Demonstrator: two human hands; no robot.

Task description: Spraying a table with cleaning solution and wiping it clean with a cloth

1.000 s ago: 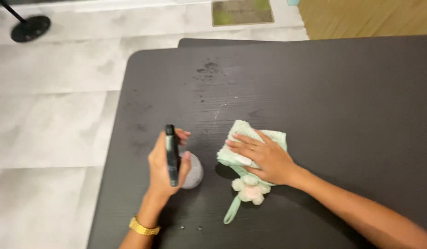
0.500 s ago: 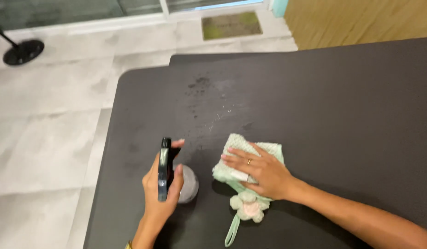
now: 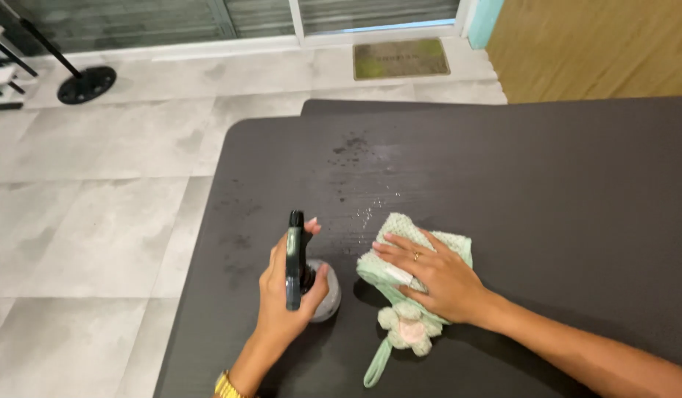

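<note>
Here, left hand [image 3: 286, 298] wrapped around a spray bottle [image 3: 306, 284], fingers closed on the neck, the dark trigger head [image 3: 294, 258] standing upright above the knuckles and its nozzle facing away from the body toward the wet part of the desk [image 3: 547, 191]. Grey bottle body sits low, close to or on the desk; cannot tell which. Gold watch [image 3: 227, 385] at that wrist.

Right hand [image 3: 437, 276] lies flat, fingers spread, palm pressing down on a mint cloth [image 3: 411, 254] just right of the bottle. Open hand covers most of the cloth, a hold that suits pushing it across the surface. A plush pink-and-cream ornament [image 3: 405, 329] and a green hanging loop [image 3: 376, 362] trail off the cloth's near edge, toward the body.

Beyond the hands: fine droplets [image 3: 370, 210] and darker wet spots [image 3: 350, 145] on the dark desk, directly ahead of nozzle and cloth.

Further out: grey tiled floor [image 3: 98, 221], doormat [image 3: 401, 58] at a glass door, round black stand base [image 3: 86, 84] far left, wood panel [image 3: 599, 44] upper right
</note>
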